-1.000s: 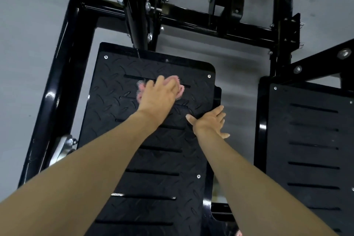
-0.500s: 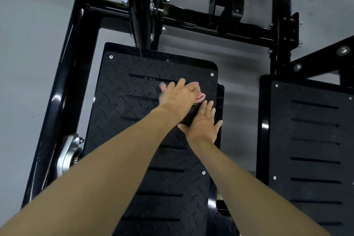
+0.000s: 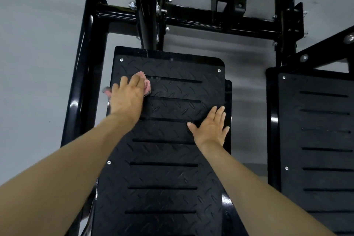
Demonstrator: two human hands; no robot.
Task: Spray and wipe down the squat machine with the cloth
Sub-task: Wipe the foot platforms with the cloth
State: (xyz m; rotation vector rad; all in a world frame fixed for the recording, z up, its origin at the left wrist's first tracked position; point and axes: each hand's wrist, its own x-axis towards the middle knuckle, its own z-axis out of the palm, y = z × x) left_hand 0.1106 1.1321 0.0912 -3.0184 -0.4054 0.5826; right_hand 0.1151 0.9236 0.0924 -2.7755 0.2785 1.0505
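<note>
Cloth: the pink fuzzy cloth [image 3: 146, 83] is wadded up under my left hand [image 3: 126, 99], on the upper left corner of the near footplate, right at the plate's left edge. Bits of it poke out past the hand on both sides.

Left grip: fingers bent over the wad and clamped on it, palm bearing down. I reckon that's so the cloth drags across the tread instead of slipping out from under.

Right grip: my right hand [image 3: 210, 130] is flat, fingers straight and spread, holding nothing. It rests on the same plate near its right edge, which looks like a brace while I lean in.

Plate: black diamond-tread steel footplate [image 3: 162, 159] with long cross slots and small screws near the corners. Tread and slots will probably snag fluff, so I'd guess strokes along the slots go smoother.

Second plate: a matching black slotted footplate [image 3: 321, 140] sits off to the right, apart from this one. Nothing is touching it.

Frame: the glossy black steel tube frame [image 3: 84, 82] runs up the left side and across the top, just beside the cloth, so it's an easy reach from here.

Floor: plain grey floor [image 3: 38, 44] under everything.

Spray: no bottle in view, so I can't tell where it is.

Progress: by my read, I'm mid-wipe on the top of the first plate.
</note>
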